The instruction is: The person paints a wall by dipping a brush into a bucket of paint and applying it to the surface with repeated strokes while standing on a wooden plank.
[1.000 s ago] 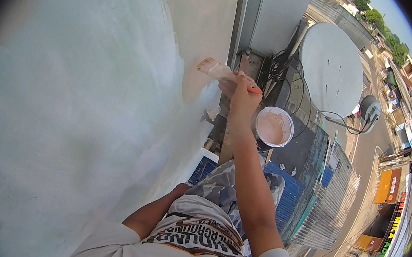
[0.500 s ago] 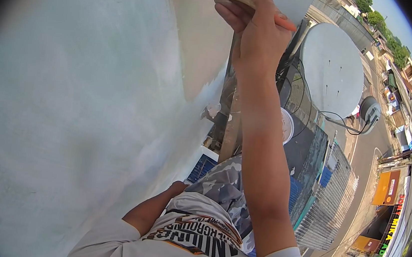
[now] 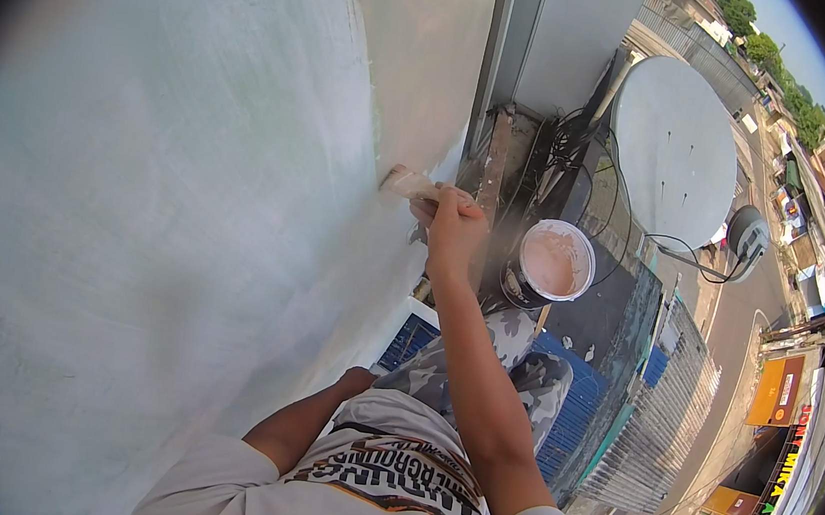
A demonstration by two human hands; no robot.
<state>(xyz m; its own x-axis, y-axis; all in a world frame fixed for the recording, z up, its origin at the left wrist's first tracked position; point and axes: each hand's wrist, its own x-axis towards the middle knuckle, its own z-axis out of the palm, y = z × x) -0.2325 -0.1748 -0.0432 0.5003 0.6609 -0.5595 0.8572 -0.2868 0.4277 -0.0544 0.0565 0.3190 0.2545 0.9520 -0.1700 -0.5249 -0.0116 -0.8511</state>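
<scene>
My right hand (image 3: 454,224) is closed round the handle of a paintbrush (image 3: 410,184), whose bristles touch the wall at the edge of a beige-pink painted patch (image 3: 433,59). The rest of the wall (image 3: 169,182) is pale bluish white and streaky. Just right of my right forearm stands an open bucket (image 3: 551,262) with pinkish paint inside. My left hand (image 3: 356,379) is low beside the wall, near my camouflage-clad leg, with its fingers hidden from view.
A large grey satellite dish (image 3: 673,149) stands at the right, with loose black cables beside it. Below it are a corrugated metal roof (image 3: 663,405) and a blue sheet (image 3: 566,399). Farther right, a street (image 3: 738,322) runs past buildings far below.
My right hand has come down along the wall with the brush, from the top of the view to its middle. The bucket, mostly hidden by my arm before, now shows.
</scene>
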